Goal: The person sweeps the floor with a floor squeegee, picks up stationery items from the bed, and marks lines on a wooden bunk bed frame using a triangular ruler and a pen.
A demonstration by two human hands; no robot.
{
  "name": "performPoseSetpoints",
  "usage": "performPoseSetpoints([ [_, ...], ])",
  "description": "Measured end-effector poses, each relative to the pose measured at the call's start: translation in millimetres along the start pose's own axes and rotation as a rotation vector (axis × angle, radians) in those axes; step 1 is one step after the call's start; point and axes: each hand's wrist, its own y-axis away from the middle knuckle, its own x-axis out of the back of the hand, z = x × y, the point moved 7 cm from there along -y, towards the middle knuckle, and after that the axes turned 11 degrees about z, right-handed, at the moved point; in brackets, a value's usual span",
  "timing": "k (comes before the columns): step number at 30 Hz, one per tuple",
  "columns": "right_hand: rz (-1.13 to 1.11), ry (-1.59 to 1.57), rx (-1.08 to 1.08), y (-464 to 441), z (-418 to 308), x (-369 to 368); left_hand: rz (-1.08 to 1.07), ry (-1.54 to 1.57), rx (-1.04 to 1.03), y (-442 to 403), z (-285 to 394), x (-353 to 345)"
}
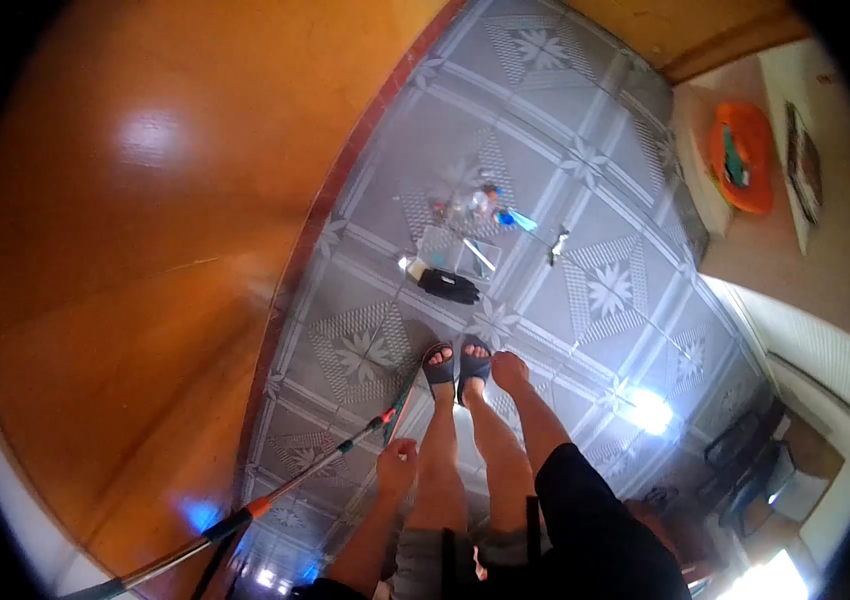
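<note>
My left hand (397, 466) is low in front of my legs, its fingers curled in, with nothing visible in them. Close by on its left runs a long pole (310, 470) with orange-red joints, slanting down to a narrow greenish head (398, 412) beside my sandals. My right hand (511, 371) is closed like a fist near my right foot; I see nothing in it. Beyond my feet, a pile of litter lies on the tiles: a black bundle (448, 286), a clear plastic piece (457, 250), a blue item (513, 218) and small scraps.
Patterned grey tiles (605, 290) make up the floor. An orange-brown wooden surface (125, 250) with a red edge fills the left side. A crumpled wrapper (558, 246) lies right of the pile. At right, an orange object (742, 158) sits on a shelf unit (825, 270).
</note>
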Motion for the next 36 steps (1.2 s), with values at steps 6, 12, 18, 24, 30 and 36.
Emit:
performPoseSetpoints([
  [6, 0.101, 0.033, 0.358, -119.3, -87.5, -57.1, 0.044, 0.02, 0.176, -194.9, -115.5, -132.0],
  [12, 0.607, 0.53, 0.656, -193.5, -95.1, -129.6, 0.575, 0.24, 0.054, -369.3, -140.0, -213.4],
  [18, 0.321, 0.458, 0.773, -201.5, -82.3, -120.3, 0.508, -0.183, -0.16, -416.2, -97.2, -222.4],
  [24, 0.422, -0.329, 0.059, -138.6, -10.3, -2.5, 0.338, -0.246, -0.169, -359.2, -90.0, -181.7],
  [30, 1.047, -0.945, -0.237, -35.4, -11.0, 190.3, 0.316, 0.562, 0.206, -276.3, -13.9, -103.2],
  [36, 0.184, -0.351, 0.243, -30.4, -139.4, 121.7, 0.11, 0.717, 0.245, -213.4, 109.3, -54.4],
])
